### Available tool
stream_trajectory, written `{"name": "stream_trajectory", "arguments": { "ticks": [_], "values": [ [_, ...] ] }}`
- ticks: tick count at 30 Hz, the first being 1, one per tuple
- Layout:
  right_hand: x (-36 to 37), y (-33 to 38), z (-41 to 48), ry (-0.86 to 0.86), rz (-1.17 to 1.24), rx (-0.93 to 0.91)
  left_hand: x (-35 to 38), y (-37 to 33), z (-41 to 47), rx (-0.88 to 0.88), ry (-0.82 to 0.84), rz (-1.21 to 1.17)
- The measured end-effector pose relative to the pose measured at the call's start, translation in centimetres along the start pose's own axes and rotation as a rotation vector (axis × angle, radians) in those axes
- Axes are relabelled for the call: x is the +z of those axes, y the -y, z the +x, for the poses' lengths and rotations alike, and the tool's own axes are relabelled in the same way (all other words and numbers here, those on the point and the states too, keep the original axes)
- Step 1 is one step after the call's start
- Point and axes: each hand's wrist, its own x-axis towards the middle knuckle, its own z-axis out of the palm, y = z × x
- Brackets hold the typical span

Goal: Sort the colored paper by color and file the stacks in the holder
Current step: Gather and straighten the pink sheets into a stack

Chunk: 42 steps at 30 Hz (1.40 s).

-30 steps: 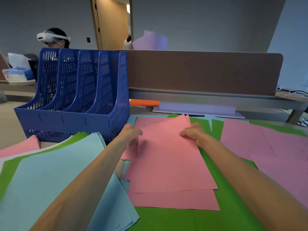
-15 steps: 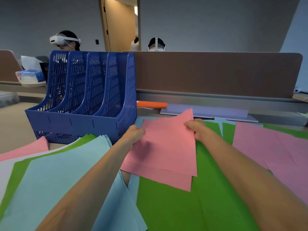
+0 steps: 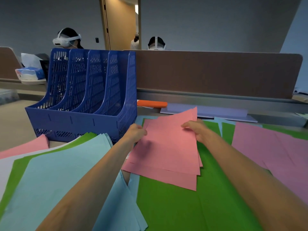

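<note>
A person's left hand [image 3: 135,133] and right hand [image 3: 198,130], fingers curled, pinch opposite edges of a loose stack of salmon-pink paper sheets [image 3: 168,150], tilted above green paper sheets [image 3: 191,205]. The blue plastic slotted file holder [image 3: 86,97] stands just left, near light blue paper sheets [image 3: 55,180].

The counter [image 3: 13,124] carries a blue holder [image 3: 83,117] far left, light blue sheets [image 3: 58,180] near left, green sheets [image 3: 166,207] in the middle, mauve sheets [image 3: 275,147] right, and an orange block [image 3: 151,103] and a lavender slab [image 3: 208,111] at the far edge.
</note>
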Motion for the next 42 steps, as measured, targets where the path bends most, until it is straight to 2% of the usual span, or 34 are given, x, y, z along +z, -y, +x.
{"name": "stream_trajectory", "arguments": {
  "ticks": [3, 7, 10, 13, 16, 21, 25, 29, 34, 40, 42],
  "values": [
    [-0.5, -0.8, -1.1, 0.044, -0.05, 0.033, 0.2, 0.1, -0.2, 0.002, 0.012, 0.028],
    [-0.6, -0.6, -3.3, 0.033, -0.198, -0.159, 0.6, 0.2, -0.6, 0.039, 0.02, 0.031],
    [-1.0, 1.4, -5.6, 0.042, -0.099, -0.289, 0.9, -0.2, -0.8, 0.079, 0.007, -0.06],
    [-2.6, 3.9, -7.7, -0.031, 0.049, -0.387, 1.1, -1.5, -1.2, 0.139, -0.059, -0.304],
    [-4.6, 5.9, -9.8, -0.086, 0.113, -0.493, 1.6, -4.1, -2.4, 0.312, -0.094, -0.437],
    [-7.8, 9.0, -13.4, -0.199, 0.149, -0.701, 1.8, -9.2, -6.2, 0.639, -0.126, -0.442],
    [-9.5, 9.4, -14.8, -0.194, 0.106, -0.717, 2.4, -9.9, -7.9, 0.74, -0.149, -0.437],
    [-9.6, 7.2, -14.9, -0.187, 0.051, -0.713, 3.8, -8.0, -8.6, 0.684, -0.144, -0.37],
    [-9.6, 3.2, -14.3, -0.187, 0.003, -0.586, 5.0, -5.6, -9.2, 0.588, -0.113, -0.202],
    [-9.1, 2.6, -14.6, -0.178, 0.05, -0.581, 5.2, -6.0, -10.0, 0.64, -0.155, -0.157],
    [-8.9, 1.8, -14.6, -0.163, 0.08, -0.547, 5.7, -5.8, -10.8, 0.602, -0.086, -0.16]
  ]
}}
